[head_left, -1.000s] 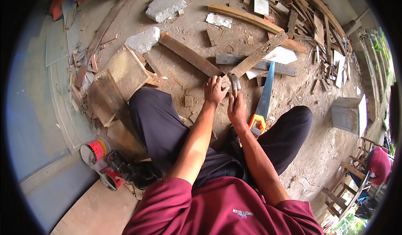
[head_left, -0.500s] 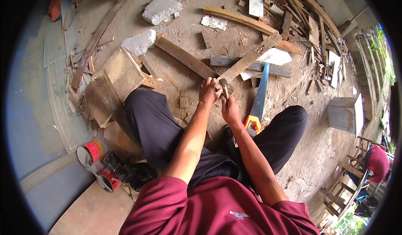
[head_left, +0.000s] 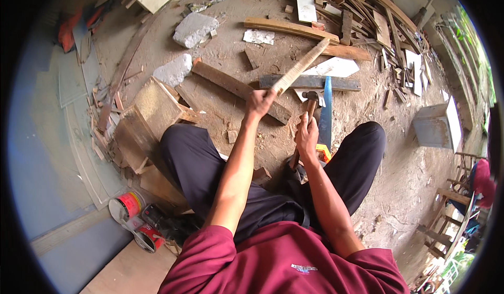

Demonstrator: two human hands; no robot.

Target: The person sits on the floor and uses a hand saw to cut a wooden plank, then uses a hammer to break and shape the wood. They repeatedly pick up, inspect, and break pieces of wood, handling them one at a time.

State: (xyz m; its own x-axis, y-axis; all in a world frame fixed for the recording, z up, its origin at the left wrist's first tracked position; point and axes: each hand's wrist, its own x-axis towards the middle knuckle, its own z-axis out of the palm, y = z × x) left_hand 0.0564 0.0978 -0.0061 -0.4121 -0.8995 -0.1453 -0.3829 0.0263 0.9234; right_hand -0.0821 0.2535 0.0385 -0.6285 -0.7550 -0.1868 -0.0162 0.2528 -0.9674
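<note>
My left hand (head_left: pixel 259 104) is closed around the near end of a light wooden strip (head_left: pixel 302 66), which slants up to the far right. Under that hand runs a darker wooden plank (head_left: pixel 226 84) lying on the ground. In my right hand (head_left: pixel 307 131) is a hammer (head_left: pixel 311 105), gripped along its handle with the head up. The blue blade of a handsaw (head_left: pixel 325 110) lies just right of the hammer; its orange and yellow handle is partly hidden by my right forearm. Beyond the hammer a dark board (head_left: pixel 310 82) lies crosswise, passing under the strip.
Scrap wood (head_left: pixel 362 11) is heaped at the far right, near a long brown beam (head_left: pixel 289 27). Concrete chunks (head_left: pixel 195 30) lie at the far left. A wooden box (head_left: pixel 152 102) stands by my left knee, with tins (head_left: pixel 127 206) nearer me. At right sits a grey metal box (head_left: pixel 434 126).
My left hand has raised the light strip off the darker plank's end, which now shows uncovered. The hammer has moved right, away from the left hand, with its head lifted.
</note>
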